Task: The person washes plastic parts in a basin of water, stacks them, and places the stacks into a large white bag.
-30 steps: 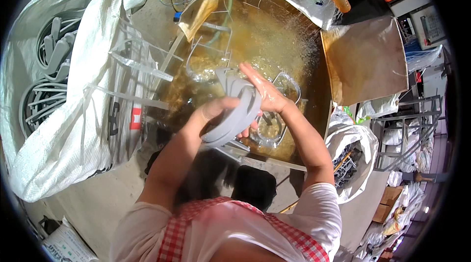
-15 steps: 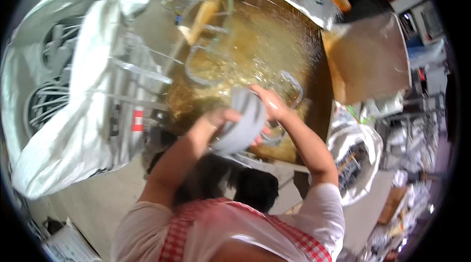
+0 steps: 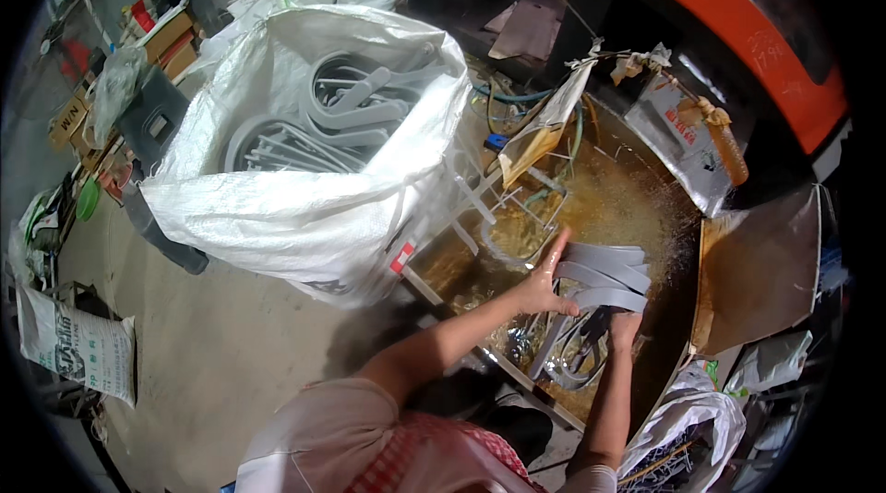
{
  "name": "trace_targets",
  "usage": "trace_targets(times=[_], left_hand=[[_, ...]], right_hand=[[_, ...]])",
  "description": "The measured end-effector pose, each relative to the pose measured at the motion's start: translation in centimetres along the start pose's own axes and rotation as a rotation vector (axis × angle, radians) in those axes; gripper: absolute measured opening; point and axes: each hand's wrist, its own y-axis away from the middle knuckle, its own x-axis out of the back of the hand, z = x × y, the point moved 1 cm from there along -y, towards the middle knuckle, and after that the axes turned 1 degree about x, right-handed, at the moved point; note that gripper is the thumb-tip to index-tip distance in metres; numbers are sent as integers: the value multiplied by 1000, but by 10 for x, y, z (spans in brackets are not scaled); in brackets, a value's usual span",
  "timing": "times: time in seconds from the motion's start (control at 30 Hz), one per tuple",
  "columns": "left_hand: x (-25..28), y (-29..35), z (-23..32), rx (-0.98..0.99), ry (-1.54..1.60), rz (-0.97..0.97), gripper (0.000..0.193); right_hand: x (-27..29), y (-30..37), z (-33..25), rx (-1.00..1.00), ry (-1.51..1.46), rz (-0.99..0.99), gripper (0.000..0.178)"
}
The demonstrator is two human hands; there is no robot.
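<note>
My left hand point(image 3: 544, 284) and my right hand point(image 3: 624, 325) both grip a bundle of grey plastic strips point(image 3: 598, 273) held over a large round tub of murky brown liquid point(image 3: 637, 207). The strips fan out to the right above the liquid. Below the hands, more grey strips and clear looped pieces point(image 3: 572, 354) lie in the liquid near the tub's front rim. A big white woven sack point(image 3: 305, 207) full of the same grey plastic parts point(image 3: 323, 114) stands to my left, just beside the tub.
A brown sheet of cardboard point(image 3: 761, 262) leans at the tub's right edge. Clear plastic frames point(image 3: 517, 207) stick out of the liquid by the sack. A smaller printed sack point(image 3: 78, 345) lies on the concrete floor at left. An orange machine point(image 3: 738, 4) stands behind.
My view has swung left, bringing the white sack into the middle. My hands have moved the grey strips to the right over the tub, and the bundle now spreads flat.
</note>
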Motion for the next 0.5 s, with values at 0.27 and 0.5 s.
trace_targets(times=[0.27,0.5], left_hand=[[-15,14,104,-61,-286,-135,135],[1,-26,105,-234,-436,-58,94]], right_hand=[[17,3,22,110,-140,119,49],[-13,42,-98,-273,-526,85,48]])
